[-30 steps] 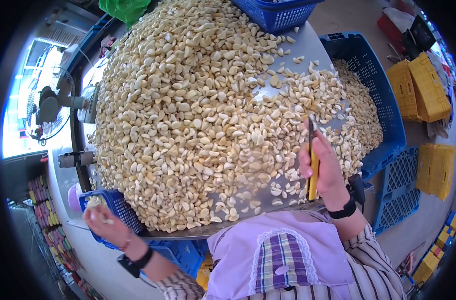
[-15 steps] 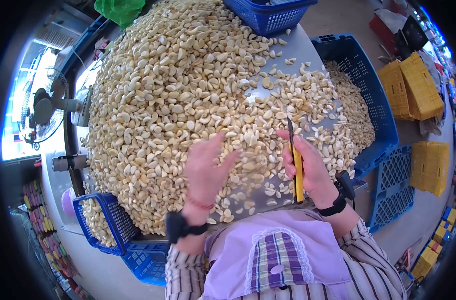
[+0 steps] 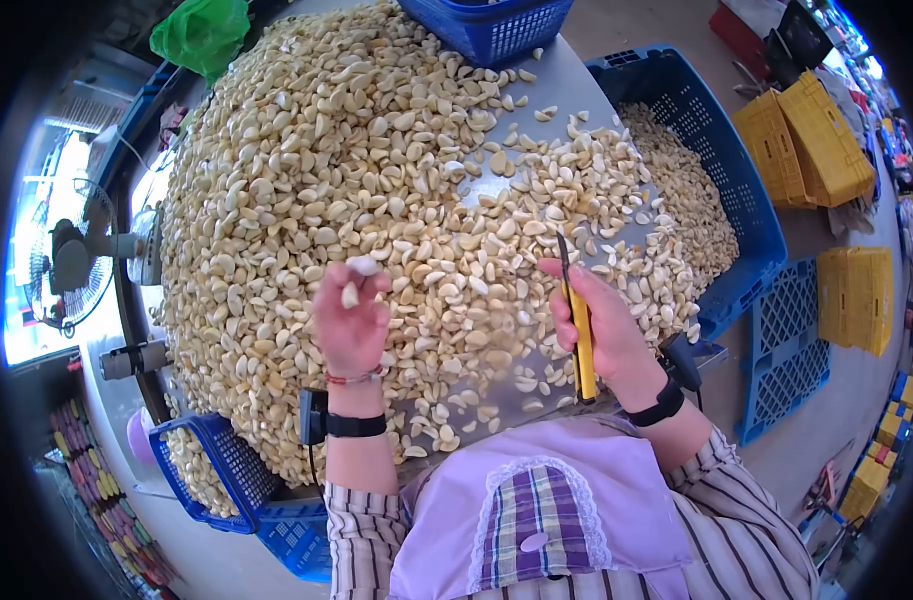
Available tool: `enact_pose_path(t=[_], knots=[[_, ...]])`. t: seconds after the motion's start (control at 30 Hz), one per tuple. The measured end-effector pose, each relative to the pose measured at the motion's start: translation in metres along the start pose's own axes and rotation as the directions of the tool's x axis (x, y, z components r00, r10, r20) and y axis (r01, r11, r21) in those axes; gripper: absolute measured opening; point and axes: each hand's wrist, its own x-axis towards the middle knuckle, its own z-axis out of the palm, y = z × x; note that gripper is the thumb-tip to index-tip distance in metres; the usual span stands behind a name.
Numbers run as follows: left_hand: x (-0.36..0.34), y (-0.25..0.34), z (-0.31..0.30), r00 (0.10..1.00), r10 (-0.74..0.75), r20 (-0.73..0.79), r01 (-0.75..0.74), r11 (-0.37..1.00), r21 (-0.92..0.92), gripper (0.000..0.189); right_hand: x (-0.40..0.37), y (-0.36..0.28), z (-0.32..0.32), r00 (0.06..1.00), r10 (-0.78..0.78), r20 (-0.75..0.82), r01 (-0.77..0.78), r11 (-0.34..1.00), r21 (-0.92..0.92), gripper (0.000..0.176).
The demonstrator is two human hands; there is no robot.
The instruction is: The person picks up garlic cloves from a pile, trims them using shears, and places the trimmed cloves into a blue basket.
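Note:
A large heap of peeled garlic cloves (image 3: 357,170) covers a steel table (image 3: 567,95). My left hand (image 3: 351,318) is raised over the near part of the heap, fingers closed on a garlic clove (image 3: 351,294), with another pale clove at the fingertips. My right hand (image 3: 602,325) grips a yellow-handled knife (image 3: 580,330), blade pointing up and away, just above the scattered cloves at the heap's right edge. Both wrists wear black bands.
A blue crate (image 3: 747,200) holding cloves sits right of the table, and a blue basket (image 3: 212,465) with cloves at lower left. Another blue basket (image 3: 492,30) stands at the far edge. Yellow crates (image 3: 807,135) are stacked at right. A fan (image 3: 72,265) stands left.
My left hand came from the lower-left blue basket to the heap, pressed on the cloves, then lifted with a clove. My right hand with the knife shifted slightly left.

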Motion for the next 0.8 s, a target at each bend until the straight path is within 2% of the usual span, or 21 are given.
enact_pose_path(t=[0.03, 0.07, 0.1, 0.13, 0.2, 0.27, 0.3, 0.33, 0.37, 0.4, 0.43, 0.5, 0.53, 0.57, 0.6, 0.63, 0.67, 0.7, 0.73, 0.77, 0.8], knots=[[0.004, -0.006, 0.002, 1.0, 0.006, -0.004, -0.006, 1.0, -0.002, 0.019, 0.001, 0.0, 0.003, 1.0, 0.022, 0.004, -0.022, 1.0, -0.015, 0.039], [0.008, -0.016, 0.008, 0.997, -0.002, 0.076, -0.037, 0.86, 0.509, 0.021, 0.002, -0.001, 0.005, 1.0, 0.024, 0.01, -0.024, 1.0, -0.02, 0.039], [0.01, -0.026, 0.013, 0.989, -0.051, 0.138, -0.098, 0.477, 0.874, 0.023, 0.003, -0.001, 0.007, 0.999, 0.025, 0.023, -0.024, 0.999, -0.02, 0.039], [0.01, -0.037, 0.013, 0.99, -0.044, 0.137, -0.1, 0.478, 0.873, 0.023, 0.004, -0.001, 0.008, 0.999, 0.026, 0.036, -0.025, 0.999, -0.021, 0.038], [0.011, -0.062, 0.007, 0.91, -0.006, 0.415, -0.41, 0.147, 0.9, 0.022, 0.006, -0.003, 0.01, 0.999, 0.022, 0.046, -0.022, 1.0, -0.005, 0.038], [0.013, -0.072, 0.001, 0.754, -0.084, 0.652, -0.653, -0.207, 0.729, 0.024, 0.003, -0.008, 0.006, 0.999, -0.007, 0.033, 0.008, 1.0, -0.016, 0.038], [0.009, -0.065, 0.003, 0.754, -0.088, 0.651, -0.653, -0.209, 0.727, 0.024, 0.002, -0.009, 0.002, 0.999, -0.007, 0.034, 0.008, 1.0, -0.01, 0.038], [0.0, -0.052, 0.006, 0.928, -0.165, 0.335, -0.271, 0.319, 0.908, 0.022, 0.002, -0.009, -0.001, 1.0, -0.015, 0.025, 0.015, 1.0, -0.014, 0.038], [-0.005, -0.041, 0.005, 0.913, -0.404, 0.053, 0.259, 0.676, 0.69, 0.019, 0.002, -0.009, -0.004, 1.0, -0.025, 0.013, 0.025, 1.0, -0.017, 0.038], [-0.008, -0.034, 0.0, 0.926, -0.295, 0.236, 0.176, 0.89, 0.421, 0.016, 0.001, -0.008, -0.008, 1.0, -0.023, -0.005, 0.023, 1.0, -0.01, 0.038], [-0.008, -0.03, 0.002, 0.914, -0.15, 0.377, 0.069, 0.973, 0.221, 0.017, 0.002, -0.005, -0.011, 1.0, -0.023, -0.015, 0.023, 1.0, -0.004, 0.038], [-0.002, -0.02, 0.0, 0.995, -0.001, 0.096, -0.017, 0.983, 0.185, 0.013, 0.004, 0.0, -0.013, 1.0, -0.003, -0.023, 0.003, 1.0, 0.016, 0.038], [0.007, -0.02, 0.001, 0.996, -0.002, 0.095, -0.015, 0.983, 0.183, 0.013, 0.005, 0.002, -0.011, 1.0, 0.011, -0.024, -0.011, 1.0, 0.014, 0.038], [0.021, -0.02, 0.003, 0.992, 0.076, 0.1, -0.124, 0.72, 0.683, 0.018, 0.004, 0.003, -0.007, 1.0, 0.013, -0.023, -0.013, 1.0, 0.011, 0.038], [0.032, -0.019, 0.004, 0.979, 0.141, 0.146, -0.174, 0.218, 0.96, 0.025, 0.004, 0.004, -0.003, 0.999, 0.027, -0.021, -0.027, 1.0, 0.002, 0.038], [0.04, -0.024, 0.005, 0.978, 0.149, 0.146, -0.176, 0.218, 0.96, 0.025, 0.005, 0.004, 0.002, 0.999, 0.04, -0.017, -0.04, 0.999, -0.008, 0.038], [0.046, -0.035, 0.005, 0.958, 0.104, 0.267, -0.247, -0.17, 0.954, 0.029, 0.005, 0.005, 0.005, 0.999, 0.038, -0.007, -0.038, 0.999, -0.009, 0.038], [0.049, -0.042, 0.005, 0.933, 0.016, 0.359, -0.297, -0.529, 0.795, 0.033, 0.005, 0.004, 0.007, 0.999, 0.036, -0.001, -0.036, 0.999, -0.011, 0.038], [0.049, -0.043, 0.008, 0.921, 0.015, 0.388, -0.327, -0.511, 0.795, 0.016, 0.004, 0.003, 0.009, 1.0, 0.025, 0.017, -0.025, 0.999, -0.038, 0.038], [0.049, -0.041, 0.011, 0.918, 0.011, 0.397, -0.335, -0.514, 0.79, 0.016, 0.004, 0.001, 0.01, 1.0, 0.011, 0.03, -0.009, 0.998, -0.062, 0.038], [0.047, -0.04, 0.013, 0.968, 0.011, 0.249, -0.238, -0.256, 0.937, 0.012, 0.002, 0.0, 0.01, 1.0, 0.004, 0.022, -0.003, 0.999, -0.054, 0.038]])
